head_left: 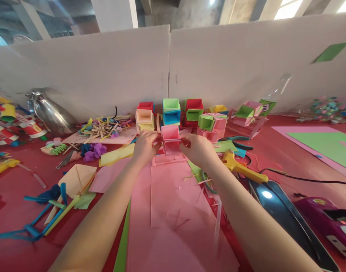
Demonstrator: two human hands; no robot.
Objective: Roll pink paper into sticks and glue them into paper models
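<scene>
A small open pink paper box (170, 133) is held upright between my hands, in front of stacked coloured paper boxes. My left hand (146, 146) pinches it at the left side, with the fingers bent. On the opposite side my right hand (197, 149) grips its edge between thumb and fingers. Right behind it stand a blue paper box (171, 117) and a light green paper box (171, 105). Pink paper sheets (175, 204) lie below my hands. The fingertips are partly hidden against the box.
A yellow glue gun (243, 168) with its cord lies by my right forearm, near a black phone-like slab (286, 219) and a purple device (328, 223). Left are a metal jug (52, 113), wooden sticks (104, 128) and blue strips (33, 230). A white partition (104, 71) closes off the back.
</scene>
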